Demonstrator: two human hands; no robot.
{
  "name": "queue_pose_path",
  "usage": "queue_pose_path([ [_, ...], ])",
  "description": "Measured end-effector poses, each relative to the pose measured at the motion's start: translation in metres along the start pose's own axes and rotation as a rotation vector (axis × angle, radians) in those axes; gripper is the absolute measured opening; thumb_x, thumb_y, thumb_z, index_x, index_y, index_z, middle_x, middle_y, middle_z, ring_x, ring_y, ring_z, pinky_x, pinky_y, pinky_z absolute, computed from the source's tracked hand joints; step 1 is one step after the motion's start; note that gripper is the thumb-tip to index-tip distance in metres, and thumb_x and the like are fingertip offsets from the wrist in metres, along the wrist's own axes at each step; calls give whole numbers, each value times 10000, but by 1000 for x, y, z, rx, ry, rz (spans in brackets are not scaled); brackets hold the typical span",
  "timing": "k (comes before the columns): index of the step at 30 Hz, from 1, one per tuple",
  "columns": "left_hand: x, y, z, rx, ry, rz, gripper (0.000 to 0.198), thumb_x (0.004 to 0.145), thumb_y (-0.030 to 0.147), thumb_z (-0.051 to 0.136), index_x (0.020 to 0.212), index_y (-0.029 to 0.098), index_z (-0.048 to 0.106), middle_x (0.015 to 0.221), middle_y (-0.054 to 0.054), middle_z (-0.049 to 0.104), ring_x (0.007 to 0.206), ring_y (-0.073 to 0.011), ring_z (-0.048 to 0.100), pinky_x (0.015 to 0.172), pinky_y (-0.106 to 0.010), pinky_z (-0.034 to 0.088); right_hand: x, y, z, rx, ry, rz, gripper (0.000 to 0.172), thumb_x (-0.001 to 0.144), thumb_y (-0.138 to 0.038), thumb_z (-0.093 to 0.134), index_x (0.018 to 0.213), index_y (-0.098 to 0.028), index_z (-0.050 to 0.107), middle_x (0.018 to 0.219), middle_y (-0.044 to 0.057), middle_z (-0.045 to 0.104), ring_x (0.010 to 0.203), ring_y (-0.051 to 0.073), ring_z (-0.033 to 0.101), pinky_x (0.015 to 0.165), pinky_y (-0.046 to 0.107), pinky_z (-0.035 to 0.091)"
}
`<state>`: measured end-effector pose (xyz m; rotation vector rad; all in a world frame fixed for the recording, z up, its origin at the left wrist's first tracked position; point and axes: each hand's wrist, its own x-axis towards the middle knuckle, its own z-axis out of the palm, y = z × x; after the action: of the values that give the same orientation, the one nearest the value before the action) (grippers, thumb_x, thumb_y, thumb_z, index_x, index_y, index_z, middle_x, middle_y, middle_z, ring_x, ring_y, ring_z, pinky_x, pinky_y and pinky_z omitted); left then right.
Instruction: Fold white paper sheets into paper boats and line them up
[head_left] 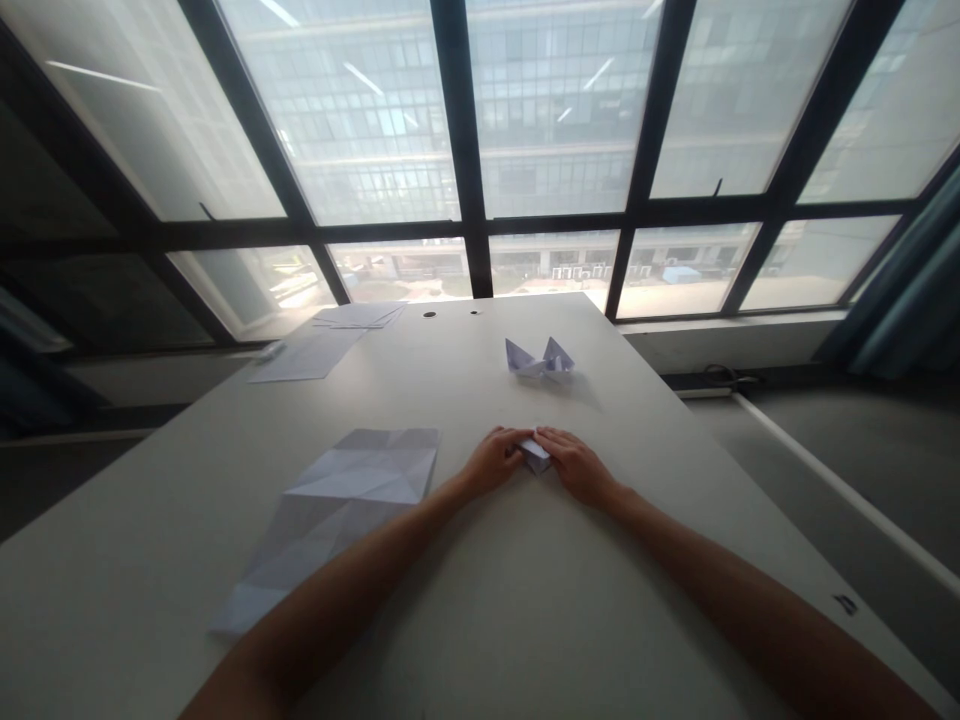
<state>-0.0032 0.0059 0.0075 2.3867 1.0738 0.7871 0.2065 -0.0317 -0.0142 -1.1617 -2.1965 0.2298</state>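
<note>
Both my hands rest on the white table [525, 600], meeting over a small folded piece of white paper [537, 455]. My left hand [495, 460] curls its fingers onto the paper's left side. My right hand [574, 462] presses down on its right side with fingers together. Most of the paper is hidden under my fingers. A finished folded paper boat [540, 358] stands farther back on the table, beyond my hands.
A creased, partly folded paper sheet [337, 510] lies to the left of my arms. More flat sheets [315, 350] lie at the far left corner. Two round cable holes [429, 314] sit near the table's far edge. Large windows rise behind.
</note>
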Motion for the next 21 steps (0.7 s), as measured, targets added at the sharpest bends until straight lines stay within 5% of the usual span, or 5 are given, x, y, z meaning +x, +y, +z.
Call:
queue_pose_path([
  [5,-2,3,1,200,-64,-10,471,867,161,515,1309,291,610,1341,-16,616,1251,-229,501,1090,-408,367,-2,3,2,-46,-110,30,564,898,-69,435,1447,-198,460,1488,112,455,1396,228,400,1157,469,319],
  [11,-3,2,5,325,-91,-14,405,986,388,448,1371,309,543,1433,-42,534,1346,-228,435,1107,-426,332,-3,-5,-4,-101,-212,3,629,971,-474,458,1512,-172,347,1555,144,329,1458,279,267,1184,522,208],
  [21,-6,0,5,356,-170,13,599,948,504,486,1488,265,382,1534,-79,402,1441,-250,305,1183,-496,168,-3,-5,1,-154,-221,97,587,1001,-420,369,1526,-163,316,1573,146,291,1468,263,242,1188,509,168],
])
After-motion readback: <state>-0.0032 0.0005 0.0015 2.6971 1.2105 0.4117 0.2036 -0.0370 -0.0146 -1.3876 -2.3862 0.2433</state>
